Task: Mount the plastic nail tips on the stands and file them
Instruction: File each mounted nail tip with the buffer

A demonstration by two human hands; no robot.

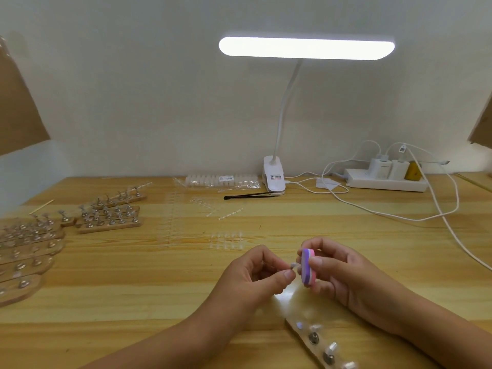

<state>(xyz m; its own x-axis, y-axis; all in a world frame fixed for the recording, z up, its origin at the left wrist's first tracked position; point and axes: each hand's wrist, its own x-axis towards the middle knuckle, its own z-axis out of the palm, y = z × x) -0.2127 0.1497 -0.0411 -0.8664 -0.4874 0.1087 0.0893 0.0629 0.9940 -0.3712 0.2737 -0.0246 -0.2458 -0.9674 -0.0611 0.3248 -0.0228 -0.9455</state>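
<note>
Filing is going on low over the tabletop [133,302], towards its front edge and a little right of centre. The left hand [255,272] is pinching one clear nail tip [293,265] between thumb and fingertips. The right hand [343,275] is gripping a pink-and-purple buffer block [308,267], whose face looks to be touching the tip. I cannot tell whether the tip is sitting on a stand.

Risk, as I'm judging it: the tip is tiny and slick, so a hard stroke could be flicking it out of the pinch or bending it.

Counting now: one block, one tip in hand, and one wooden base strip [295,330] at the front edge, showing three metal stands. At least three loaded strips [109,227] are lying toward the left edge, beside a pile too blurred to count. One pair of black tweezers [247,195] and one clip lamp [306,47] are sitting at the back edge.
</note>
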